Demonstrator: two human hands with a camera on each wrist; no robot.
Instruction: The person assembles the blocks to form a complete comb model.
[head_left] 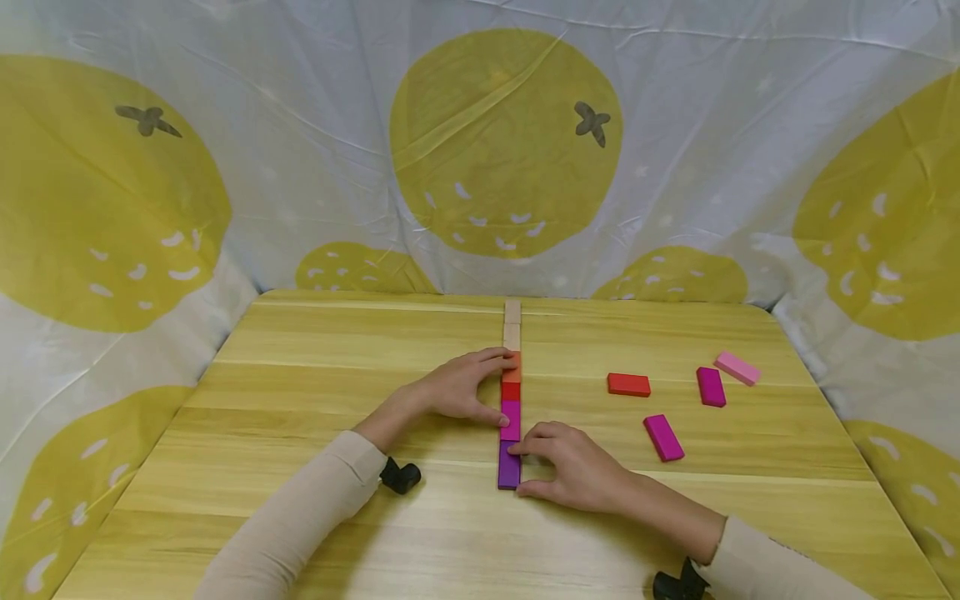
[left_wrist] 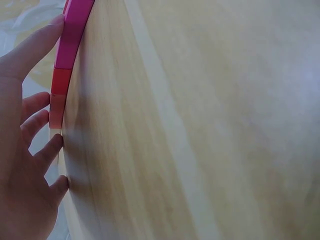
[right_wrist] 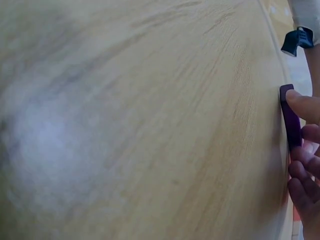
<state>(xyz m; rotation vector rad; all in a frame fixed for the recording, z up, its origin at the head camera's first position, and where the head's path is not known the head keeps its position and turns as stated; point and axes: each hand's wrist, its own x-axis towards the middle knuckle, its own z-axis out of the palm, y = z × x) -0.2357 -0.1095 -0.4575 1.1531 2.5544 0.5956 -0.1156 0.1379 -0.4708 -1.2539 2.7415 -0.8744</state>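
Observation:
A straight row of flat blocks runs away from the near side of the table. From near to far it has a purple block (head_left: 508, 473), a magenta block (head_left: 512, 412), a red block (head_left: 511, 392), an orange block (head_left: 513, 374) and plain wooden blocks (head_left: 512, 337). My left hand (head_left: 457, 387) lies along the row's left side, thumb touching the magenta block and fingertips at the orange one. From the right, my right hand (head_left: 577, 471) touches the purple block with its thumb at the near end and a fingertip toward the far end.
To the right lie a loose red block (head_left: 628, 384), two magenta blocks, one nearer (head_left: 663, 437) and one farther (head_left: 711, 387), and a pink block (head_left: 737, 368). Behind the wooden table (head_left: 300, 358) hangs a white cloth (head_left: 315, 125) with yellow fruit prints.

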